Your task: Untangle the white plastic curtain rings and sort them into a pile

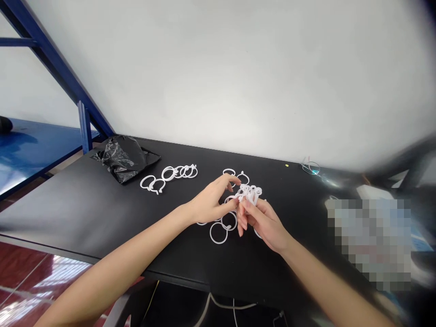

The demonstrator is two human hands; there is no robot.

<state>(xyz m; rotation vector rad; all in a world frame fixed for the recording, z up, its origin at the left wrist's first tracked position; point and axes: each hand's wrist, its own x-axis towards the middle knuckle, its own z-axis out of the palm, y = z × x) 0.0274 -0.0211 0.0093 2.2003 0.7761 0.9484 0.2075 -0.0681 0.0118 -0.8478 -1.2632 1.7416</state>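
My right hand is closed on a bunch of small white plastic pieces with round eyes, gripped between thumb and fingers; their exact kind is hard to make out. From the left, my left hand reaches to the edge of this bunch. Its thumb and forefinger are apart, and whether they pinch a piece is not clear. White plastic curtain rings lie on the black table beneath and around both hands, partly covered by them. Farther left lies a loose row of similar rings, with small knobs on them.
A crumpled black plastic bag lies at the table's back left. Glasses rest near the wall on the right, and a blurred-out package sits nearer. Blue metal framing rises at left. Cables hang below the table's front edge.
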